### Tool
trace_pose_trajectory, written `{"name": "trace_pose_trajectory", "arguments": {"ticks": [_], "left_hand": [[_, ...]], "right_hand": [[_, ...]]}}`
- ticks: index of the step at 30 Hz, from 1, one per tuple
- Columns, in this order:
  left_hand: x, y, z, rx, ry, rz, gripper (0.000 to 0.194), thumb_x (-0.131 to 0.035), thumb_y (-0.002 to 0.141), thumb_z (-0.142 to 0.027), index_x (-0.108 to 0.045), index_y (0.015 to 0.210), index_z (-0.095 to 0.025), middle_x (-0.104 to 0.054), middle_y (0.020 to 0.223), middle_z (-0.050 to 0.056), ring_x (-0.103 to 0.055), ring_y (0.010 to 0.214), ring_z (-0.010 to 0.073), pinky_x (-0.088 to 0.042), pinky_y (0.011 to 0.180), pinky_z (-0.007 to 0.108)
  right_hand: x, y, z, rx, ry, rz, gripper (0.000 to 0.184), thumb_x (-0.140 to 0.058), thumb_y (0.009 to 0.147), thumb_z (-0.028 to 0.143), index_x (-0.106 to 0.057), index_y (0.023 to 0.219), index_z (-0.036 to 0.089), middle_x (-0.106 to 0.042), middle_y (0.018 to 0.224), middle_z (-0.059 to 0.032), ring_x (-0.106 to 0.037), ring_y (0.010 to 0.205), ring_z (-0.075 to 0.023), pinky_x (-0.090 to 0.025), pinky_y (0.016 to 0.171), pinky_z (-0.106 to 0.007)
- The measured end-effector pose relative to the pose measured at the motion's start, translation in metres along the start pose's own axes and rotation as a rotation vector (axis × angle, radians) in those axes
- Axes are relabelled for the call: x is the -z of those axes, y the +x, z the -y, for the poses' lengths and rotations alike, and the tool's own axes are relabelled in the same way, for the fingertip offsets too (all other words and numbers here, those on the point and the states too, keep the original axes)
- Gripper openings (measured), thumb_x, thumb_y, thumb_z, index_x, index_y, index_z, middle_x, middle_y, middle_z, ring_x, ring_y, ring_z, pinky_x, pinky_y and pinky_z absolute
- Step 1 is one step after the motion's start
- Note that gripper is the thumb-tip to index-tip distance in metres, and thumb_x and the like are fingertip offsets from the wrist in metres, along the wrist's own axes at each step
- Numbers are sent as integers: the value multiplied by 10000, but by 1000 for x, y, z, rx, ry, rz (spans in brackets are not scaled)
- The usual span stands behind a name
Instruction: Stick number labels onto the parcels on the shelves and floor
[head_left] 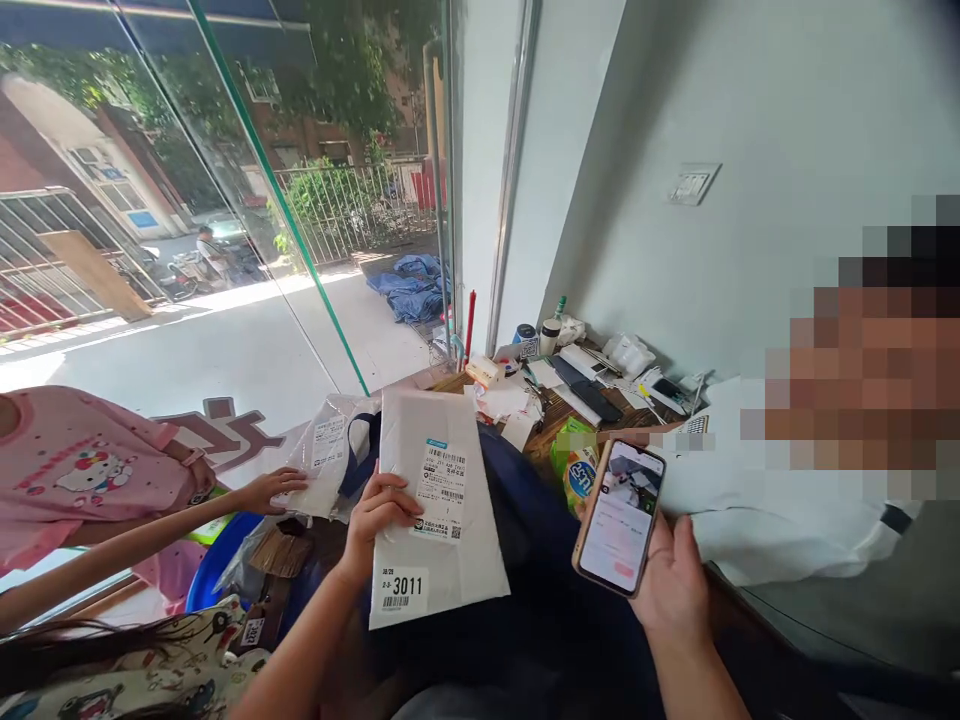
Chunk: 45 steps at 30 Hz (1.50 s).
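My left hand [384, 512] is closed on the left edge of a flat white mailing envelope [409, 430], fingers lying over its front. The envelope carries a printed shipping label and a sticker reading 3011. In my right hand [679, 575] lies a smartphone [619, 515] in a brown case, tilted, its lit screen facing me. A photo shows at the top of the screen; the text below is too small to read. Just behind the phone is a green and yellow snack bag [576, 465], partly hidden.
Left of the envelope, another person's hand [274, 490] touches a clear plastic parcel [322, 450]. A blue tub [217, 560] stands below it. A cluttered wooden table [555, 408] holds papers, a cup and cables. Someone in white [795, 510] is close on the right; glass panes rise ahead.
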<state>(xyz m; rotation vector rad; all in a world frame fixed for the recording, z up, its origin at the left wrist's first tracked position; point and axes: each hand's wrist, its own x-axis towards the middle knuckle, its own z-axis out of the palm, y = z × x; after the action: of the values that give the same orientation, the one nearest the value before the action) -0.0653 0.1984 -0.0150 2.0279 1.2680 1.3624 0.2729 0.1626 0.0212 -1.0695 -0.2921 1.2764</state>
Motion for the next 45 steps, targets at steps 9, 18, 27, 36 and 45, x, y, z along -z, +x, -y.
{"name": "trace_pose_trajectory", "arguments": {"ticks": [9, 18, 27, 36, 45], "left_hand": [[-32, -70, 67, 395, 31, -32, 96, -661, 663, -204, -689, 577, -234, -615, 1071, 87, -447, 1196, 305, -353, 1051, 474], [-58, -141, 60, 780, -82, 47, 359, -416, 794, -195, -674, 1044, -216, -627, 1089, 82, -574, 1076, 232, -425, 1001, 416], [-74, -132, 57, 944, -83, -122, 428, -595, 716, -304, -338, 1048, -222, -626, 1084, 127, -618, 1042, 248, -451, 929, 429], [-70, -124, 60, 1015, -94, -77, 374, -608, 730, -309, -447, 1045, -188, -665, 1073, 136, -646, 992, 250, -484, 889, 400], [-66, -114, 61, 1046, -73, 20, 304, -545, 780, -316, -606, 1012, -130, -700, 1045, 150, -649, 978, 278, -480, 845, 380]], "right_hand": [[-18, -34, -57, -455, -31, 294, 566, -642, 660, 697, -678, 975, 227, -757, 866, -95, -699, 738, -257, -525, 739, -410], [-58, -43, -160, -626, -122, 476, 680, -608, 712, 684, -637, 1135, 152, -740, 958, -116, -685, 919, -291, -497, 879, -447], [-60, -38, -168, -647, -191, 450, 727, -585, 718, 700, -617, 1165, 128, -741, 958, -140, -677, 971, -324, -505, 879, -480], [-58, -36, -170, -658, -178, 454, 698, -561, 756, 674, -605, 1189, 129, -744, 945, -137, -684, 956, -316, -485, 910, -492], [-63, -36, -167, -668, -174, 468, 665, -582, 740, 674, -635, 1120, 131, -741, 948, -143, -673, 985, -327, -461, 943, -519]]}}
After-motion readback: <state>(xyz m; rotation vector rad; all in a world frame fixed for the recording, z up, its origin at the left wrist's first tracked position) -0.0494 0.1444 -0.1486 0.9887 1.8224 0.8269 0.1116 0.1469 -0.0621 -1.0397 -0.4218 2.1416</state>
